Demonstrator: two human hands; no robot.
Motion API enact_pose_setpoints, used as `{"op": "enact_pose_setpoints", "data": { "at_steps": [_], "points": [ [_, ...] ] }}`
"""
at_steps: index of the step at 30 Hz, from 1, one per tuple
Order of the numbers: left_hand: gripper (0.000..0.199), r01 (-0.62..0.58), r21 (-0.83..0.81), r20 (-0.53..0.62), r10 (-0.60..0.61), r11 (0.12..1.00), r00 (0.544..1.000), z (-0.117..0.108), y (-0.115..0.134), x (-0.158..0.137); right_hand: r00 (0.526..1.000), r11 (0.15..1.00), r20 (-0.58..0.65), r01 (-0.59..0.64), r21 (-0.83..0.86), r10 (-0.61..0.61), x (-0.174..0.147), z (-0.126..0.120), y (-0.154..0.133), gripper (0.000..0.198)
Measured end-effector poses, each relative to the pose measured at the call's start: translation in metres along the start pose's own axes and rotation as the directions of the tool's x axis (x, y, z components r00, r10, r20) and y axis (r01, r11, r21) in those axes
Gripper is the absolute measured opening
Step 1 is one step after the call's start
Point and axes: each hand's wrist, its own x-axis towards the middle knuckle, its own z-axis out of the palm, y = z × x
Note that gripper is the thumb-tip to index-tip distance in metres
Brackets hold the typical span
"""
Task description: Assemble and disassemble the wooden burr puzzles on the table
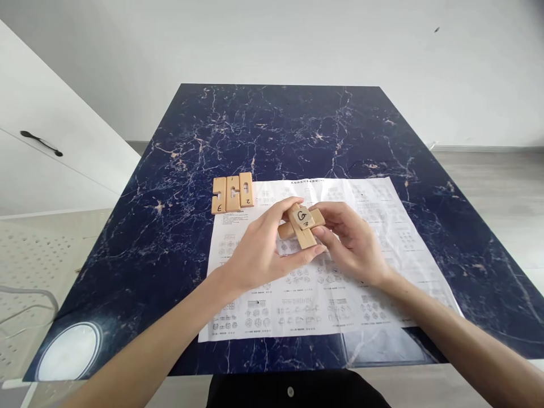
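Observation:
Above the paper sheet, both hands hold a small assembly of interlocking wooden puzzle pieces (302, 218), crossed over one another, with dark handwritten marks on the upper faces. My left hand (263, 243) grips one bar at its two ends, thumb at the near end and fingers at the far end. My right hand (349, 241) pinches the bar that sticks out to the right between thumb and fingers. Parts of the assembly are hidden behind the fingers. Three loose notched wooden pieces (233, 192) lie side by side at the sheet's far left corner, numbered by hand.
A creased instruction sheet (335, 320) printed with small diagrams lies on the dark blue marble-patterned table (272, 130). A white cabinet (55, 113) with a black handle stands to the left. Near the front left corner is a round white shape (68, 351), perhaps a reflection.

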Motion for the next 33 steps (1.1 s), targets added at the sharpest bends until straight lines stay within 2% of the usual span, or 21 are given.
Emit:
{"op": "enact_pose_setpoints", "data": {
  "at_steps": [5, 11, 17, 20, 23, 27, 30, 33],
  "points": [
    [0.065, -0.019, -0.035, -0.048, 0.017, 0.999, 0.999, 0.003, -0.001, 0.0, 0.999, 0.999, -0.016, -0.041, -0.009, 0.041, 0.0, 0.0, 0.0, 0.017],
    [0.058, 0.01, -0.103, -0.12, -0.022, 0.995, 0.993, 0.007, 0.003, 0.0, 0.997, 0.997, -0.029, -0.071, -0.023, 0.07, 0.001, 0.002, -0.002, 0.015],
    [0.056, 0.046, -0.164, -0.119, -0.066, 0.985, 0.991, 0.006, 0.007, 0.0, 0.998, 0.998, -0.022, -0.065, -0.018, 0.064, 0.002, 0.0, -0.001, 0.015],
    [0.054, 0.063, -0.171, -0.084, -0.079, 0.983, 0.993, 0.005, 0.007, 0.0, 0.998, 0.998, 0.031, -0.064, 0.018, 0.063, 0.002, -0.003, -0.001, 0.017],
    [0.059, 0.056, -0.15, 0.008, -0.055, 0.987, 0.998, 0.004, 0.005, 0.001, 0.988, 0.987, 0.122, -0.108, 0.119, 0.093, 0.002, -0.006, -0.002, 0.023],
    [0.072, -0.04, -0.078, 0.063, 0.045, 0.996, 0.997, 0.005, -0.003, -0.001, 0.964, 0.929, 0.24, -0.191, 0.317, 0.116, 0.004, -0.006, -0.004, 0.031],
    [0.076, -0.097, -0.023, 0.033, 0.098, 0.995, 0.995, 0.005, -0.007, -0.002, 0.98, 0.96, 0.189, -0.106, 0.26, 0.057, 0.007, -0.008, -0.003, 0.029],
    [0.072, -0.126, 0.021, -0.005, 0.126, 0.992, 0.992, 0.005, -0.008, -0.002, 0.996, 0.999, 0.076, 0.051, 0.012, -0.052, 0.01, -0.011, -0.002, 0.025]
  ]
}}
